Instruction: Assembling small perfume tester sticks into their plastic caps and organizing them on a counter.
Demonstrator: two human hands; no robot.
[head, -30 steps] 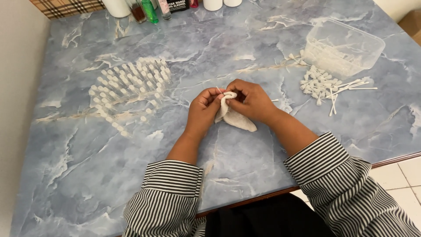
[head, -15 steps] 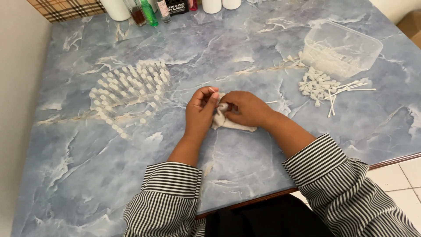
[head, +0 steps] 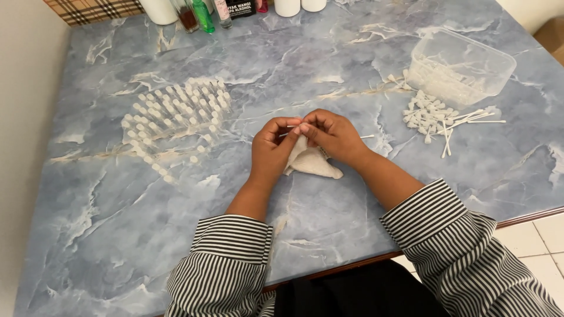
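Both hands meet near the middle of the blue marbled table (head: 106, 246). Left hand (head: 271, 151) has its fingers curled in, pinching the upper edge of a small white cloth (head: 311, 163) and what looks like one end of a thin white stick (head: 289, 127). Right hand (head: 333, 136) is closed too, its thumb and fingertips pressed on the same cloth right against the left fingertips; a short white tip (head: 367, 137) pokes out at its 3 o'clock side, though whether it belongs to the same stick cannot be told. The cloth hangs from the fingers and spreads onto the table at 6 o'clock of the hands.

At 10 o'clock from the hands stands a broad patch of small clear vials with white caps (head: 176, 114), set upright in rows. At 2 o'clock lies a loose heap of white stick applicators (head: 437, 114), and just beyond it, further toward 2 o'clock, a clear plastic tub (head: 470, 61) holding more of them. Along the far edge at 12 o'clock stand several bottles (head: 202, 13), one green, beside white cylinders. Striped sleeves (head: 235, 258) cover both forearms.
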